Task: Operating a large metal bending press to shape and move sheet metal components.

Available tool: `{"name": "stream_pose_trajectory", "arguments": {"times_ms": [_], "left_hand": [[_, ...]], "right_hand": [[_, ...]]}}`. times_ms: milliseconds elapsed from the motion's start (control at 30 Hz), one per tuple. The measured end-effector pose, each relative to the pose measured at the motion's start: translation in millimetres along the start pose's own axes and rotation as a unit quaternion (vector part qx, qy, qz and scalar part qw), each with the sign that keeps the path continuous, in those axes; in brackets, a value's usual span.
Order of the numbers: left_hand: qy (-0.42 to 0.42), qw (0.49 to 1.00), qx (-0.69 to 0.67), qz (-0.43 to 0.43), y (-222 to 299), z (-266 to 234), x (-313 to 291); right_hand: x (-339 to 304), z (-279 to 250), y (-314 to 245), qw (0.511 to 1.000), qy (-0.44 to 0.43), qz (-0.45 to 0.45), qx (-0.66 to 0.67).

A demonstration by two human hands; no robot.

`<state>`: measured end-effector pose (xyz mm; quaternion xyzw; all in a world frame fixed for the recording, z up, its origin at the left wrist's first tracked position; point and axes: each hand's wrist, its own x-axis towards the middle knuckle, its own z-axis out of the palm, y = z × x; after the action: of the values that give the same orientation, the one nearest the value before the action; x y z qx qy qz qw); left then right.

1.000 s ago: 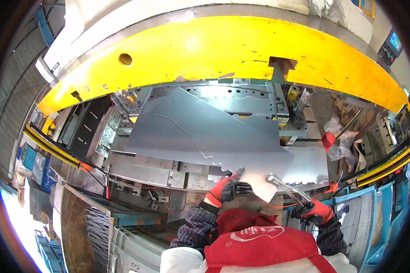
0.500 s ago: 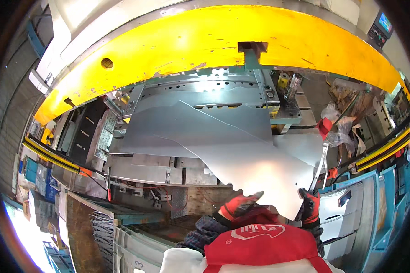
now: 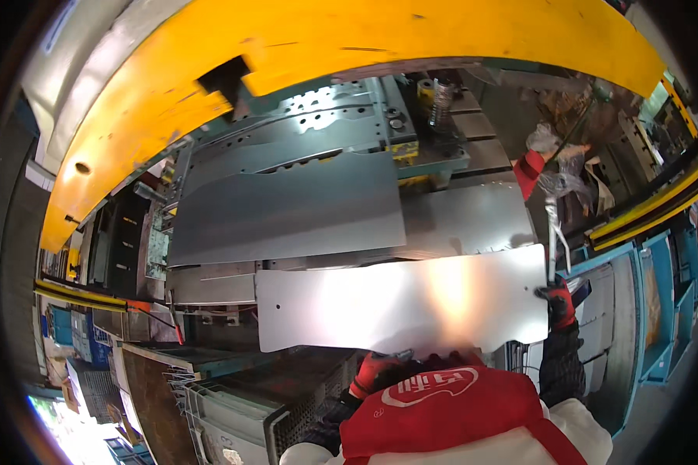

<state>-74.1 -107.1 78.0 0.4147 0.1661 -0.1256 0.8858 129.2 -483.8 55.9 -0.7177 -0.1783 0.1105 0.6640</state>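
Note:
A shiny metal sheet (image 3: 349,306) with wavy edges and a small hole near each end lies across in front of me. My left hand (image 3: 368,376), in a red and black glove, is closed at its near edge, with the fingers partly hidden. My right hand (image 3: 560,304), gloved alike, grips the sheet's right end. A forked metal tool (image 3: 552,236) rises just beyond that hand; whether the hand also holds it I cannot tell. Beyond, a darker flat sheet (image 3: 287,217) rests on the press die (image 3: 326,147).
A yellow press beam (image 3: 349,39) spans the far side above the die. Another sheet (image 3: 469,217) lies right of the dark one. A coil-wrapped post (image 3: 440,105) stands at the die's right corner. Grey crates (image 3: 233,418) are at lower left, a blue rack (image 3: 655,310) at right.
The shiny sheet has come away from over the dark sheet and turned to lie crosswise nearer me. My left hand has moved in to its near edge. The view has shifted to the right.

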Motion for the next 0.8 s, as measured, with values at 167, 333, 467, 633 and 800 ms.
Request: {"name": "stream_pose_trajectory", "arguments": {"times_ms": [167,333,467,633,800], "left_hand": [[0.042,0.813,0.495,0.303,-23,10,62],[0.031,0.991,-0.059,0.114,-41,-14,168],[-0.014,0.947,0.241,0.211,-49,-42,245],[0.088,0.977,-0.193,0.003,-28,-28,267],[0.120,0.990,0.053,-0.060,6,-34,215]], "right_hand": [[28,-17,-1,0.966,0.199,0.160,0.047],[-9,-32,11,0.921,0.293,0.204,0.156],[-31,-11,1,0.926,0.211,0.264,0.171],[-64,-17,97,0.924,0.168,0.306,0.159],[-43,-9,119,0.954,0.144,0.262,0.034]]}}
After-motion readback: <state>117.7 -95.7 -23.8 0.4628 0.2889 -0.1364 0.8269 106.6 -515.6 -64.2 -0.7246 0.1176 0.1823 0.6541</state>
